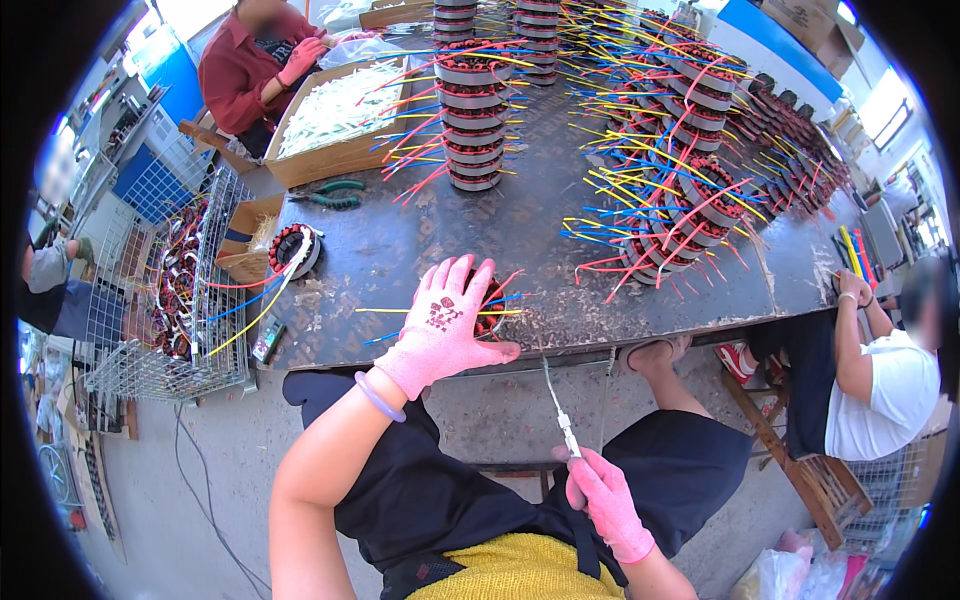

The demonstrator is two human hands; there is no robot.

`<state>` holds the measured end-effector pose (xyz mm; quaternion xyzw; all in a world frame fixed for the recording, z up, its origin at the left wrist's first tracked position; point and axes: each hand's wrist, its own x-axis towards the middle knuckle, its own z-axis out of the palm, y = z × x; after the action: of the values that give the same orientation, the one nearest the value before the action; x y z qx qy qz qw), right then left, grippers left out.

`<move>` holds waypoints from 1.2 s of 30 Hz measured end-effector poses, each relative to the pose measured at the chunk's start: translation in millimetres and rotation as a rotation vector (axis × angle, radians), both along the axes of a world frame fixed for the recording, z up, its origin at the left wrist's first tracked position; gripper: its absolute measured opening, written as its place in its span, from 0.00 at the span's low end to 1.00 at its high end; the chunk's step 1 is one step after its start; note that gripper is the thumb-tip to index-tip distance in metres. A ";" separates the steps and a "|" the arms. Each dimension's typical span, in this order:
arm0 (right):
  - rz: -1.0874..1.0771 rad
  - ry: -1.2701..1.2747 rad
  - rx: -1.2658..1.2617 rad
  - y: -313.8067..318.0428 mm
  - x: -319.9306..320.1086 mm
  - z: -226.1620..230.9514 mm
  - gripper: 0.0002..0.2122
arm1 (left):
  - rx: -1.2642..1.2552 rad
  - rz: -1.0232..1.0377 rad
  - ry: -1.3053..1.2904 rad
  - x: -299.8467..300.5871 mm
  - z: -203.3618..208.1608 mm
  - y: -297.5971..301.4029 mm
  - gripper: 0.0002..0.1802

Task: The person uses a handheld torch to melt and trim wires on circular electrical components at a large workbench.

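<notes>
My left hand [443, 325], in a pink glove, lies over a motor stator [490, 312] at the table's front edge. Its fingers reach over the stator's far side and the thumb lies along the near side, holding it; the palm hides most of the ring. Yellow, blue and red wires stick out on both sides. Lower right, off the table, my right hand [607, 500], also pink-gloved, is closed round a thin tool with a white handle [568, 436]. Its slender shaft points up toward the table edge. Another stator [296, 250] with a white band lies to the left.
Stacked stators [472, 130] stand at the back middle, with more stacks [690, 200] at right, wires jutting out. Green-handled pliers [330, 195] lie by a carton [345, 115] of white pieces. A wire basket [170, 300] stands left. Co-workers sit far left and right.
</notes>
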<state>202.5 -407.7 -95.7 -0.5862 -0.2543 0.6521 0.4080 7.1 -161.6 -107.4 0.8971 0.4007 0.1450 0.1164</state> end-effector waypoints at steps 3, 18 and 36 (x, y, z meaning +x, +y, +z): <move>-0.004 0.042 0.003 -1.5 -0.2 -3.2 0.16 | 0.016 0.016 0.012 2.6 -1.1 -1.6 0.62; 0.093 -0.021 -0.008 1.4 -6.6 -15.8 0.18 | -0.097 -0.089 -0.040 -29.0 21.0 12.7 0.54; 0.064 0.012 -0.019 4.3 -11.3 -9.3 0.17 | -0.115 -0.093 -0.077 -28.9 23.1 13.6 0.52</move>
<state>191.3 -403.5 -105.0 -0.5778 -0.2641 0.6708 0.3827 -21.8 -148.0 -84.3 0.9004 0.3616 0.1506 0.1895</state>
